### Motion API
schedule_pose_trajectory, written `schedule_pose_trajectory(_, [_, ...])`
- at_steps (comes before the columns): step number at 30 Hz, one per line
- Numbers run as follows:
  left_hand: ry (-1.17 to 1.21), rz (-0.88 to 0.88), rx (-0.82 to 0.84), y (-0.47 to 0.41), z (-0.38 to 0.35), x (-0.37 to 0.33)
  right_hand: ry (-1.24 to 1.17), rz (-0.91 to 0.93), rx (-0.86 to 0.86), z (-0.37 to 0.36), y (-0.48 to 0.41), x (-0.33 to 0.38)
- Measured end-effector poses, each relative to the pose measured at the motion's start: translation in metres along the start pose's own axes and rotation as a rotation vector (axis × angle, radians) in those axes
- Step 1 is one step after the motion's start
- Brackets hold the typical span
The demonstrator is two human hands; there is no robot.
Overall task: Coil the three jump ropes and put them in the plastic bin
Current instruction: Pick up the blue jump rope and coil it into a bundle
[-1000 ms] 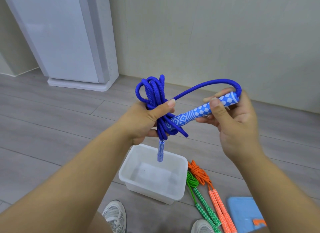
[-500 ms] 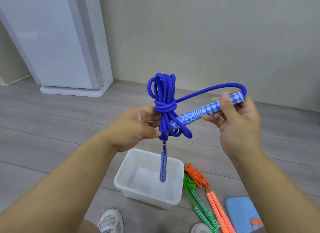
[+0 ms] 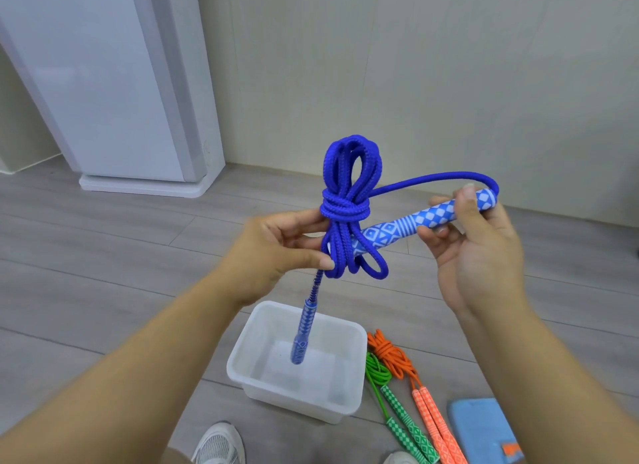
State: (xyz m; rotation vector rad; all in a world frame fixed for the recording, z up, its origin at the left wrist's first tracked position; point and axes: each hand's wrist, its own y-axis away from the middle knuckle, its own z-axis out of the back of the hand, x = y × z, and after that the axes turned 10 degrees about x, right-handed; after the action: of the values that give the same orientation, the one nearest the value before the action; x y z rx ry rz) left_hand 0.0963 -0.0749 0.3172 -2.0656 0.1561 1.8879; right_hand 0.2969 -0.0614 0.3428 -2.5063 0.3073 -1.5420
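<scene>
Left grip pinches the blue jump rope just below the wrap turns, thumb against fingers. My read: that keeps the coil from springing apart during lock-off.

Right grip is closed on the free handle, thumb on top, fingers under. The handle's lower end sits at the bottom loops; behind or through them, can't tell. Looks like the final tuck, not yet pulled tight. Slack arcs from the handle's top back to the wraps.

Second handle hangs straight down off the bundle. The bundle is held in the air over the plastic bin, likely so the drop is short once it's tied.

The bin sits on the floor. Green jump rope and orange jump rope lie coiled just right of it, outside, so 0 of 3 are binned. A blue pad is beside them and a shoe is at the bottom edge.

Far: white cabinet by the wall.
</scene>
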Motion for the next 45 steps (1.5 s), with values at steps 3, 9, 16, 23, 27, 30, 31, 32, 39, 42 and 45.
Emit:
schedule_pose_trajectory(3, [0.073,-0.036,-0.025,-0.003,-0.007,0.002,-0.054,-0.005,-0.016,-0.001,0.0,0.001])
schedule_pose_trajectory(9, [0.073,-0.072,-0.085,-0.003,-0.015,0.003,-0.017,0.037,0.006,0.0,0.0,0.003])
schedule_pose_trajectory(16, [0.129,0.018,-0.122,-0.004,-0.018,0.003,0.023,0.109,0.018,0.004,-0.001,0.007])
schedule_pose_trajectory(23, [0.19,0.036,-0.109,-0.003,-0.022,0.001,0.1,0.169,0.049,0.003,0.001,0.007])
schedule_pose_trajectory(27, [0.204,0.077,-0.156,-0.005,-0.024,0.002,0.176,0.202,0.105,-0.002,0.005,0.003])
schedule_pose_trajectory(30, [0.205,0.099,-0.139,-0.004,-0.026,0.002,0.216,0.198,0.171,-0.005,0.008,-0.001])
schedule_pose_trajectory(31, [0.221,0.093,-0.12,-0.003,-0.027,0.001,0.224,0.187,0.196,-0.007,0.01,-0.003])
schedule_pose_trajectory(32, [0.24,0.081,-0.103,-0.002,-0.03,0.0,0.238,0.169,0.224,-0.007,0.01,-0.006])
schedule_pose_trajectory(39, [-0.028,0.047,-0.114,-0.002,-0.029,-0.001,0.281,0.058,0.258,-0.009,0.008,-0.015])
schedule_pose_trajectory(42, [-0.221,0.081,-0.152,-0.003,-0.028,-0.001,0.31,0.051,0.284,-0.007,0.007,-0.016])
schedule_pose_trajectory(45, [-0.277,0.108,-0.152,-0.005,-0.025,0.0,0.291,0.046,0.331,-0.006,0.008,-0.017])
